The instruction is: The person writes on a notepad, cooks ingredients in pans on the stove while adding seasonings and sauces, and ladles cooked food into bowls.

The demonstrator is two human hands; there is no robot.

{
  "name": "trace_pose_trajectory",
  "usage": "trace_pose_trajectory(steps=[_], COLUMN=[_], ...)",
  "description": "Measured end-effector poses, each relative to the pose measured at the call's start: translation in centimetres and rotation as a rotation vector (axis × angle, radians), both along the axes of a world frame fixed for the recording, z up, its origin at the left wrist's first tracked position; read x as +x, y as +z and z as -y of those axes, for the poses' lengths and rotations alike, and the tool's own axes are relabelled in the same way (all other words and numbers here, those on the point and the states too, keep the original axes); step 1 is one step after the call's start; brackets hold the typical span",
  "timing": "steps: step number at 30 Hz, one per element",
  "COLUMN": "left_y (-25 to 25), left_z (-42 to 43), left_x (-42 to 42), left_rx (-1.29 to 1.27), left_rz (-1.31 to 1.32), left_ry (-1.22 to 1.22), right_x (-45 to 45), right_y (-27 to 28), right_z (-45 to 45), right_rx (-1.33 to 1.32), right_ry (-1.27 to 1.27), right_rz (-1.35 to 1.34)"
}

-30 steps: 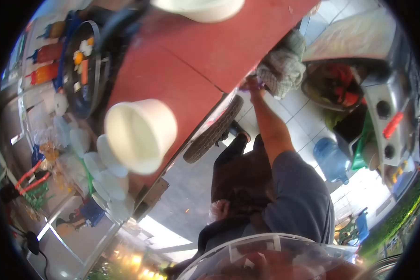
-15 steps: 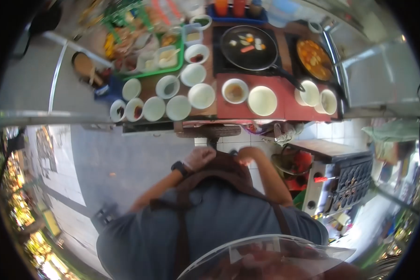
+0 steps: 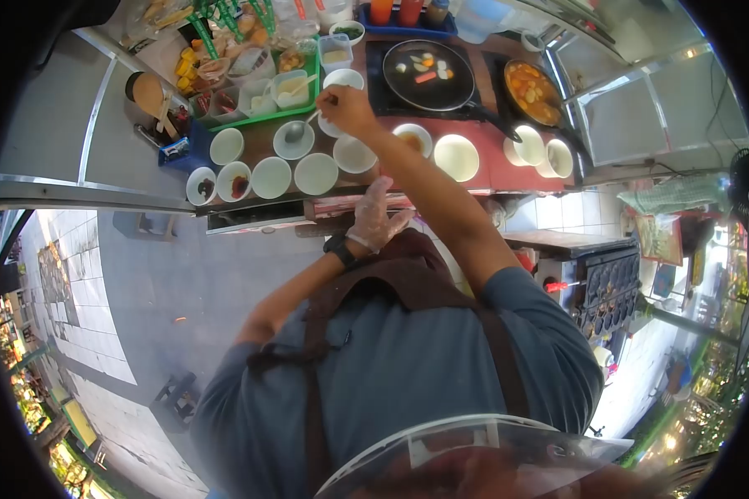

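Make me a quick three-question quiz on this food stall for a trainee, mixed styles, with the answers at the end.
1. True or false: the left hand wears a glove.
2. What does the right hand hold?
3. Pick one. The bottles at the back stand in a tray that is: A) green, B) blue, C) white.

Key:
1. True; it is a clear one.
2. A spoon.
3. B, blue.
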State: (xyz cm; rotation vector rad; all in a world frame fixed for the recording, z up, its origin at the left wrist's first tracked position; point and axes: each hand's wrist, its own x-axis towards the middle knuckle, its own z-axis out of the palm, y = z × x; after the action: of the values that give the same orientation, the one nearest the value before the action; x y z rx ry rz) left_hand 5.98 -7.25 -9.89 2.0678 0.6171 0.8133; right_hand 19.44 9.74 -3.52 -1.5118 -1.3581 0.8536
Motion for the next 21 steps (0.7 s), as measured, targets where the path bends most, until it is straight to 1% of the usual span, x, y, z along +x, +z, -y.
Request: trace_pose_trajectory(steps=[1, 2, 3, 4, 5, 6, 7, 8, 9, 10, 12, 13, 15, 17, 18, 19, 21], left_y=[0.1, 0.8, 1.8, 4.1, 4.1, 3.9, 3.7, 2.3, 0.9, 1.0, 1.1, 1.1, 1.1, 0.0, -0.2, -0.3, -0.7], left_z=[-0.3, -0.5, -0.5, -0.8, -0.8, -0.9, -1.3, -1.3, -1.6, -1.8, -2.5, -2.6, -3.5, -4.2, -4.4, -4.7, -5.5], left_x=[0.5, 1.1, 1.8, 2.5, 3.3, 4.3, 5.5, 6.8, 7.8, 8.8, 10.3, 10.7, 11.7, 13.0, 13.2, 13.2, 13.5], left_rx=[-0.007, -0.029, -0.053, -0.251, -0.262, -0.231, -0.196, -0.099, -0.097, -0.090, -0.105, -0.102, 0.108, 0.190, 0.161, 0.134, 0.162], left_rz=[-0.004, -0.065, -0.124, -0.205, -0.207, -0.196, -0.181, -0.111, -0.110, -0.074, -0.048, -0.056, -0.120, -0.069, -0.077, -0.087, -0.061], left_ry=[0.001, 0.022, 0.046, 0.026, 0.030, 0.082, 0.135, 0.211, 0.212, 0.277, 0.364, 0.355, 0.427, 0.502, 0.496, 0.492, 0.472], right_x=[0.7, 1.6, 2.8, 4.9, 6.1, 7.5, 9.3, 11.0, 12.3, 13.1, 14.4, 15.1, 15.5, 14.8, 14.7, 14.7, 15.0], right_y=[2.2, 4.0, 4.8, 4.7, 7.3, 8.5, 9.3, 9.4, 9.1, 8.6, 6.8, 4.3, 3.3, 2.0, 1.6, 1.9, 2.9], right_z=[1.6, 3.3, 4.7, 5.8, 8.1, 10.1, 11.9, 13.5, 14.8, 15.7, 17.5, 17.5, 17.7, 17.6, 17.5, 17.7, 17.8], right_rx=[0.075, 0.144, 0.219, 0.248, 0.142, 0.172, 0.131, 0.119, 0.112, 0.114, 0.031, 0.129, 0.212, 0.240, 0.239, 0.242, 0.270], right_ry=[-0.072, -0.143, -0.220, -0.301, -0.360, -0.411, -0.427, -0.430, -0.435, -0.437, -0.261, -0.162, -0.066, -0.064, -0.021, -0.038, 0.078], right_rz=[0.006, 0.012, -0.014, -0.031, -0.183, -0.344, -0.458, -0.422, -0.387, -0.390, -0.153, -0.105, 0.180, 0.209, 0.192, 0.195, 0.147])
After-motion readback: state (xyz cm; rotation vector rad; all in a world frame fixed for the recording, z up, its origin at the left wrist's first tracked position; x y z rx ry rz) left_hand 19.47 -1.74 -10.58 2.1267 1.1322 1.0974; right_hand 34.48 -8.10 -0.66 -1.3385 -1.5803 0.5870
